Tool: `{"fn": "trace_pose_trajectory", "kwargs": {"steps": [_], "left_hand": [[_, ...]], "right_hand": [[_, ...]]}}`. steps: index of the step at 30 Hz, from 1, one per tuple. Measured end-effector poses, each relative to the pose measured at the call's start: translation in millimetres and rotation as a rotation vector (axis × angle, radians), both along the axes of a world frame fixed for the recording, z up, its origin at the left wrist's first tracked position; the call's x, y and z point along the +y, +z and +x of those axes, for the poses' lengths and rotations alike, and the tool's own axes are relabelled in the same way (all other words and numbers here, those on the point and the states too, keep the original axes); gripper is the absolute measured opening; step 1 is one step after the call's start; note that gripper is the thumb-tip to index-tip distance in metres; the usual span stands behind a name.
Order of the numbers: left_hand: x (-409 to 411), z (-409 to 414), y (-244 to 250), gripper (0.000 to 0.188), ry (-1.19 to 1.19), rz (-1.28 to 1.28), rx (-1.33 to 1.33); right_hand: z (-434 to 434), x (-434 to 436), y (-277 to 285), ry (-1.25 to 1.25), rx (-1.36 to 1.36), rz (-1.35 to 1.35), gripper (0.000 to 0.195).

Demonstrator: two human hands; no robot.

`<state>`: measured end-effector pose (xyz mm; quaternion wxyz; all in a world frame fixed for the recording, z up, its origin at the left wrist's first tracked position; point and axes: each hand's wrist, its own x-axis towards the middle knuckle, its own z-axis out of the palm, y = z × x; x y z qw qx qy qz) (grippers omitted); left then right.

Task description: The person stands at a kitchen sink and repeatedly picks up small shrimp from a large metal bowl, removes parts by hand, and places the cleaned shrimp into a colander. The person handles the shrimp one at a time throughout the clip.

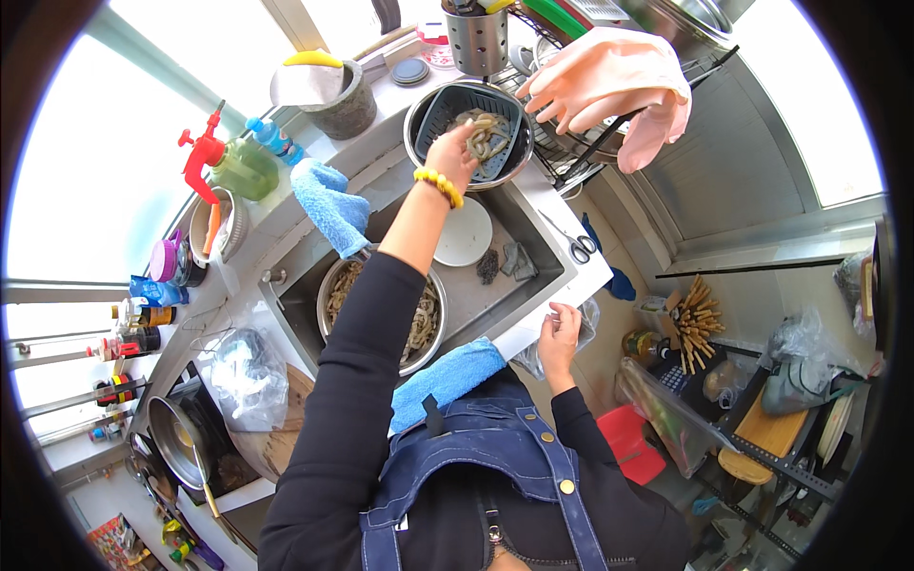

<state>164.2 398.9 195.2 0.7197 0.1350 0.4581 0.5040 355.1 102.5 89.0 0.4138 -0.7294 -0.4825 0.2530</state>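
Note:
My left hand, with a yellow bead bracelet at the wrist, reaches over a dark grey draining basket. Its fingers are at the peeled shrimp in that basket; whether they grip any is hidden. The basket sits tilted in a round steel bowl at the sink's far end. Below my left forearm, a steel pot of unpeeled-looking shrimp stands in the sink. Loosely curled and holding nothing visible, my right hand hovers by the counter edge, beside a clear plastic bag.
Scissors lie on the right counter edge. A white round lid, a scouring pad and a grey cloth are in the sink. A blue towel covers the faucet. Pink rubber gloves hang on the dish rack.

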Motion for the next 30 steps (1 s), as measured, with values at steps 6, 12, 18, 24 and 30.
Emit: {"fn": "trace_pose_trajectory", "kwargs": {"steps": [6,12,18,24,30], "left_hand": [[-135,-46,-79,0.028,-0.243,0.287,0.500],[-287,-104,-124,0.017,-0.126,0.169,0.895],[-365,-138,-149,0.021,0.024,-0.015,0.982],[-360,-138,-153,0.021,0.138,0.004,0.879],[-356,-132,-145,0.021,0.147,0.024,0.814]], "right_hand": [[-37,38,22,0.256,0.068,0.069,0.024],[-84,91,3,0.578,0.049,0.070,0.020],[-119,278,53,0.429,-0.335,0.482,0.015],[-124,384,12,0.329,-0.820,0.129,0.010],[-115,391,3,0.410,-0.877,0.226,0.007]]}}
